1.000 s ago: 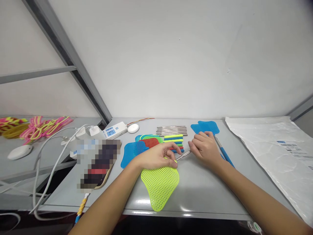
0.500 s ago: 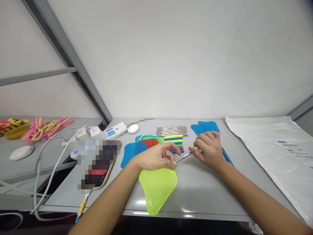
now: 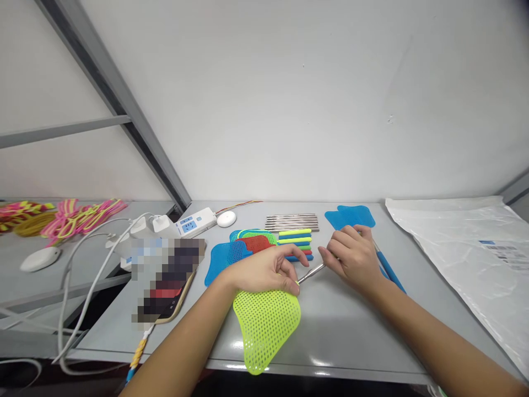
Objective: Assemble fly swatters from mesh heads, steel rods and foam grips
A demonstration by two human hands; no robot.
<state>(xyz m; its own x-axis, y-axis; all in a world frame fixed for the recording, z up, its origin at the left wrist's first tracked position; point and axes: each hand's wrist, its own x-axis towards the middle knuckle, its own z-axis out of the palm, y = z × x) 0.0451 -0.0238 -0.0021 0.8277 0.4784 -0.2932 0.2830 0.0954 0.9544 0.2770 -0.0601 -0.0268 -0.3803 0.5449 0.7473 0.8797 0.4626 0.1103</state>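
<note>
Where the front edge of the table (image 3: 351, 331) is crossed by the rounded tip of the lime head (image 3: 268, 325), a thin, pliant-looking sheet pierced by rows of small holes is seen; whether the table is touched by it cannot be told. Its neck is pinched between thumb and fingers by the left hand (image 3: 264, 271), whose index finger is arched clear. From that neck a slim, shiny metal rod (image 3: 312, 273) is led up to the right, where its other end is enclosed by the curled right hand (image 3: 353, 256) and so hidden. The joint of head and rod is judged to be in hand; a firm pinch and a straight push or twist would be called for, since so thin a sheet could be bent. Beyond the left wrist, a blue head (image 3: 221, 263) and a red head (image 3: 256, 243) are overlapped, beside smooth, rounded grips (image 3: 295, 239) laid in a row. Past the right hand, a smooth blue handle (image 3: 390, 270) is set aslant, and a wrinkled white bag (image 3: 458, 248) is spread. Farther back, polished spare rods (image 3: 291, 223) are ranged in parallel, near flat blue heads (image 3: 359, 216).
</note>
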